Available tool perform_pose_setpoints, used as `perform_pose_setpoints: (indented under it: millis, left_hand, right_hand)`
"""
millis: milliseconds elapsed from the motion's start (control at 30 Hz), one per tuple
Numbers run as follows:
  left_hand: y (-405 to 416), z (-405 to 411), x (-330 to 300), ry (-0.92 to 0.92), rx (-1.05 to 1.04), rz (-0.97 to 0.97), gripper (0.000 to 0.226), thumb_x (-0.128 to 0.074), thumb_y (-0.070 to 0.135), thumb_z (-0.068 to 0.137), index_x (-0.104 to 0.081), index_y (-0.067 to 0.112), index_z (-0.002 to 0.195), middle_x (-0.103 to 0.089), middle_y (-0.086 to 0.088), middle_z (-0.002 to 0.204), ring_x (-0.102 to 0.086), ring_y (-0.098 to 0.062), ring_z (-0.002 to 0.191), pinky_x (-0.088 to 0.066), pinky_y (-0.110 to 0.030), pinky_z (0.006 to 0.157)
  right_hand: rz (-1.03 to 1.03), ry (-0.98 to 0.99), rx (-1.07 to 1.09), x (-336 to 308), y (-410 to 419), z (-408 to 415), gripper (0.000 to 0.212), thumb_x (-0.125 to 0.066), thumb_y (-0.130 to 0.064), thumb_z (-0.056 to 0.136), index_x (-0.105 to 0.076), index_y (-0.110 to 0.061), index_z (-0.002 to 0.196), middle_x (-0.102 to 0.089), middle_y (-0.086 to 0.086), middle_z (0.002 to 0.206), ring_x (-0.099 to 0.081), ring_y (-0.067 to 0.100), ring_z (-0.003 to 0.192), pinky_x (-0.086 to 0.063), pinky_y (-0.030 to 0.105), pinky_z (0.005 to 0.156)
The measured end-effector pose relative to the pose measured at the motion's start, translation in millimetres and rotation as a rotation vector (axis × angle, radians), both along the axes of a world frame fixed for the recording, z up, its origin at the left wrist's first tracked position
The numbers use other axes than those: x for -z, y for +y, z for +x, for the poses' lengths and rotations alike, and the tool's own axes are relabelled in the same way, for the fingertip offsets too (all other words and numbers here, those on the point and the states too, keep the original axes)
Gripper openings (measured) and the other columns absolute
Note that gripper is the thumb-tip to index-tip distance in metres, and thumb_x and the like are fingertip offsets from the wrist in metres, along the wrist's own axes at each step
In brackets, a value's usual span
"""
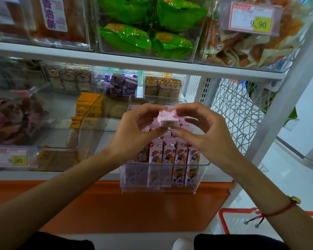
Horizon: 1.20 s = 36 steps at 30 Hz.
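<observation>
Right, I see one shelf (134, 60) carrying one clear bin (202, 170), with at least four pink packets (181, 156) upright in front. My left hand (134, 127) and right hand (211, 130) pinch one small packet (167, 118) between them, above the bin.

I see the white upper shelf (116, 59) across the top of the frame, bearing clear bins, one of them holding green packets (145, 38). On the lower shelf (61, 175) stand orange packets (87, 112) at centre left and, at centre, a clear bin (159, 190) of upright pink cartoon packets (170, 154).
</observation>
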<state>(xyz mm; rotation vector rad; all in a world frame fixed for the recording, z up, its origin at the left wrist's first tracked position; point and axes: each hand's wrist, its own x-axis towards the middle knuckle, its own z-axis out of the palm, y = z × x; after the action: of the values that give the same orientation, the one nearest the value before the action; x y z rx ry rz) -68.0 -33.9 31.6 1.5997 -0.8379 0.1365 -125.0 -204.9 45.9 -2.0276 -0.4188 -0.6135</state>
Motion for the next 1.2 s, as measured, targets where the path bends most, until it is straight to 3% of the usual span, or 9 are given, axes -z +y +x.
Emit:
perform_pose_setpoints:
  millis: [133, 267, 367, 533, 700, 833, 967, 1067, 1200]
  left_hand:
    - [-1, 3, -3, 0.485, 0.211, -0.180, 0.035, -0.058, 0.014, 0.089, -0.056, 0.019, 0.123, -0.069, 0.002, 0.116, -0.064, -0.009, 0.109, -0.053, -0.019, 0.088]
    - [1, 5, -11, 0.886, 0.394, -0.433, 0.034, -0.049, 0.019, 0.095, -0.053, 0.013, 0.129, -0.069, -0.009, 0.116, -0.065, -0.018, 0.109, -0.054, -0.027, 0.090]
    - [0, 2, -12, 1.008, 0.415, -0.445, 0.034, -0.050, 0.025, 0.095, -0.061, 0.010, 0.124, -0.066, -0.011, 0.115, -0.066, -0.018, 0.102, -0.056, -0.026, 0.084]
    - [1, 2, -12, 1.072, 0.427, -0.438, 0.037, -0.057, 0.028, 0.090, -0.064, 0.008, 0.120, -0.064, -0.012, 0.116, -0.066, -0.019, 0.102, -0.057, -0.026, 0.079]
    - [-1, 0, -11, 0.960, 0.392, -0.390, 0.033, -0.060, 0.026, 0.088, -0.060, 0.011, 0.118, -0.073, -0.008, 0.104, -0.071, -0.014, 0.090, -0.057, -0.019, 0.067]
    - [-6, -2, -11, 0.850, 0.275, -0.326, 0.049, -0.071, 0.028, 0.075, -0.058, 0.010, 0.119, -0.071, -0.009, 0.109, -0.070, -0.015, 0.095, -0.056, -0.020, 0.073]
    - [1, 4, -16, 0.672, 0.135, -0.371, 0.076, -0.077, 0.023, 0.064, -0.045, 0.023, 0.133, -0.059, -0.007, 0.128, -0.067, -0.015, 0.104, -0.056, -0.027, 0.085]
    - [5, -1, -18, 0.400, 0.088, -0.162, 0.059, -0.074, 0.030, 0.065, -0.055, 0.040, 0.120, -0.066, 0.004, 0.118, -0.067, -0.010, 0.101, -0.055, -0.022, 0.083]
    - [-2, -10, -14, 0.283, 0.002, -0.153, 0.039, -0.071, 0.032, 0.072, -0.064, 0.035, 0.110, -0.073, 0.008, 0.093, -0.071, -0.007, 0.083, -0.053, -0.012, 0.067]
  right_hand:
    - [-0.062, 0.064, 0.072, 3, 3, 0, 0.068, -0.078, -0.026, 0.073, -0.045, -0.031, 0.132, -0.057, -0.021, 0.118, -0.051, -0.004, 0.115, -0.040, 0.019, 0.101]
    - [0.007, -0.007, 0.149, 2, 12, -2, 0.042, -0.073, -0.020, 0.080, -0.059, -0.022, 0.120, -0.067, -0.010, 0.103, -0.062, 0.005, 0.098, -0.051, 0.034, 0.092]
    - [0.031, -0.087, 0.191, 0, 17, -4, 0.028, -0.072, -0.019, 0.083, -0.068, -0.020, 0.111, -0.070, -0.010, 0.090, -0.066, 0.005, 0.085, -0.054, 0.032, 0.085]
    - [0.035, -0.119, 0.221, -2, 19, -6, 0.026, -0.072, -0.020, 0.082, -0.069, -0.018, 0.108, -0.069, -0.009, 0.089, -0.066, 0.006, 0.084, -0.055, 0.032, 0.082]
    - [-0.111, -0.068, 0.232, 2, 17, -6, 0.062, -0.078, -0.034, 0.072, -0.048, -0.029, 0.126, -0.052, -0.009, 0.124, -0.053, 0.006, 0.111, -0.048, 0.034, 0.095]
    - [-0.060, -0.151, 0.206, 1, 15, -3, 0.036, -0.075, -0.018, 0.078, -0.059, -0.021, 0.111, -0.063, -0.002, 0.112, -0.060, 0.009, 0.105, -0.053, 0.034, 0.088]
    - [0.371, 0.111, 0.105, -3, 1, -1, 0.039, -0.072, -0.029, 0.073, -0.061, -0.021, 0.109, -0.073, 0.000, 0.094, -0.069, 0.008, 0.086, -0.055, 0.020, 0.072]
    - [0.530, 0.223, 0.100, -2, -10, 1, 0.050, -0.071, -0.042, 0.066, -0.066, -0.014, 0.108, -0.074, 0.000, 0.084, -0.070, 0.012, 0.076, -0.052, 0.019, 0.067]
    - [0.542, 0.225, 0.129, 0, -15, -1, 0.051, -0.068, -0.055, 0.063, -0.071, -0.016, 0.096, -0.073, 0.000, 0.079, -0.068, 0.010, 0.069, -0.049, 0.015, 0.060]
